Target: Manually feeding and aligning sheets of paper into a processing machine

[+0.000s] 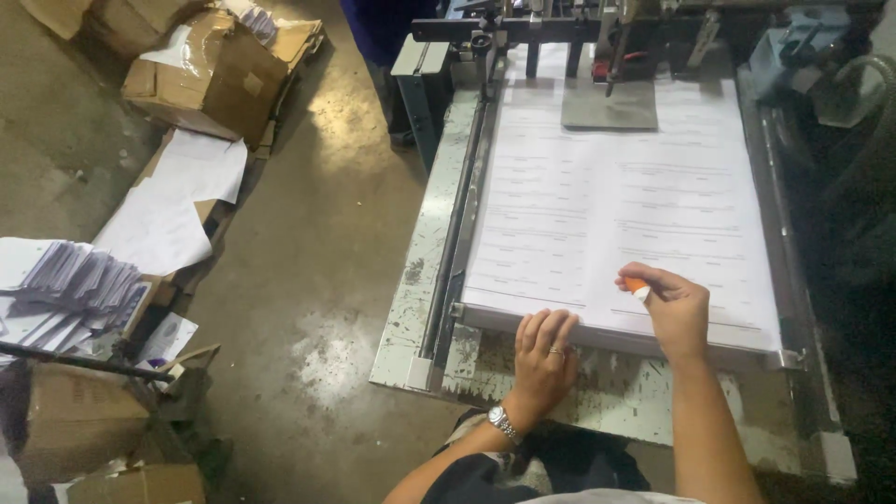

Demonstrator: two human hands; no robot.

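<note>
The stack of printed sheets lies flat on the bed of the machine, filling most of it. Your right hand rests on the stack's near edge, fingers pinched round a small orange object whose tip touches the top sheet. Your left hand, just beside it, lies with fingers together and flat against the stack's near edge, fingertips on the paper. A grey plate sits on the stack's far end. Well left of the stack, on the floor, lie cardboard boxes and loose paper.
</note>
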